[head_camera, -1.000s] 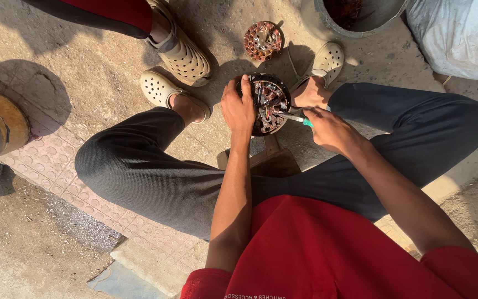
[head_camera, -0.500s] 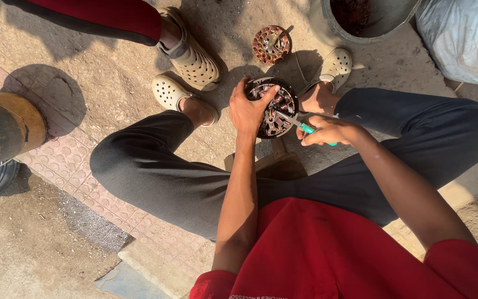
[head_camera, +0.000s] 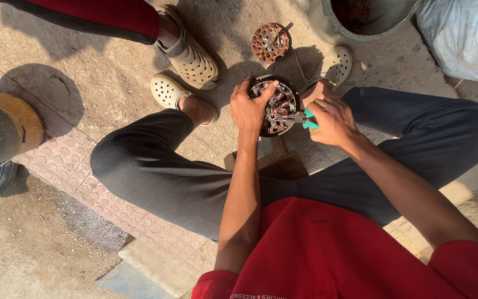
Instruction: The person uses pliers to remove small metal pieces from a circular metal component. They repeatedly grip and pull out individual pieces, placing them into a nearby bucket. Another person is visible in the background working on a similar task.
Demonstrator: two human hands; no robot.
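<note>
Gripping the stator (head_camera: 275,105) on the ground between the feet, left hand (head_camera: 248,108) steadies it while right hand (head_camera: 330,119) clamps green-handled pliers (head_camera: 297,118) into its copper windings — most seemingly still in place — with a second stator (head_camera: 270,42) beyond

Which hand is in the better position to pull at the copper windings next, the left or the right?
Probably the right hand. It holds the green-handled pliers, whose tips sit among the windings of the round motor stator. The left hand grips the stator's rim, steadying it.
</note>
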